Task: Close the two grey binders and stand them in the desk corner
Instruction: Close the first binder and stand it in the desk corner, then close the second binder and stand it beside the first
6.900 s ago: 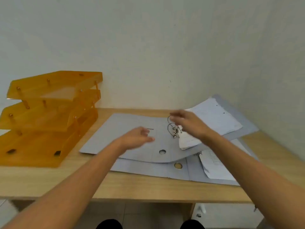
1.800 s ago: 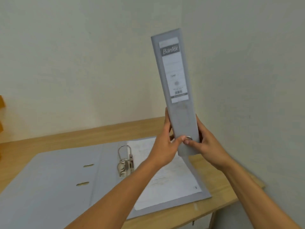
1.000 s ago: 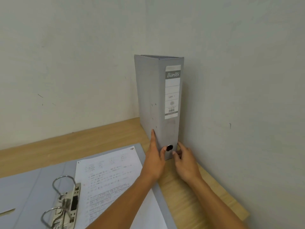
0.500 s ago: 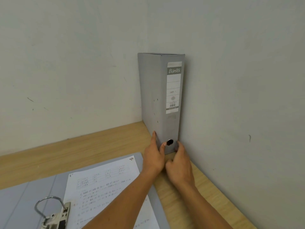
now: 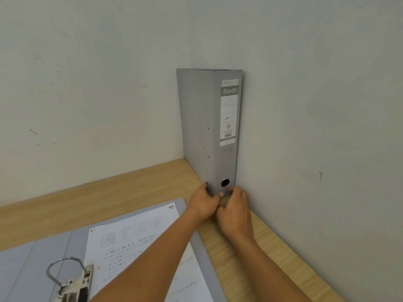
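One grey binder [image 5: 202,127] is closed and stands upright in the desk corner, its labelled spine facing me and its right side against the right wall. My left hand [image 5: 204,207] grips the bottom left edge of the spine, thumb on the spine's foot. My right hand [image 5: 236,211] holds the bottom right corner, next to the wall. The second grey binder [image 5: 28,264] lies open and flat on the desk at lower left, with its metal ring mechanism [image 5: 69,277] up and printed sheets [image 5: 135,240] on its right half.
The wooden desk [image 5: 113,192] meets white walls behind and on the right [image 5: 316,149]. A strip of bare desk runs along the right wall.
The closed binder went from held in the air to standing in the corner, then slid tighter against the walls. Both hands stay at its base.
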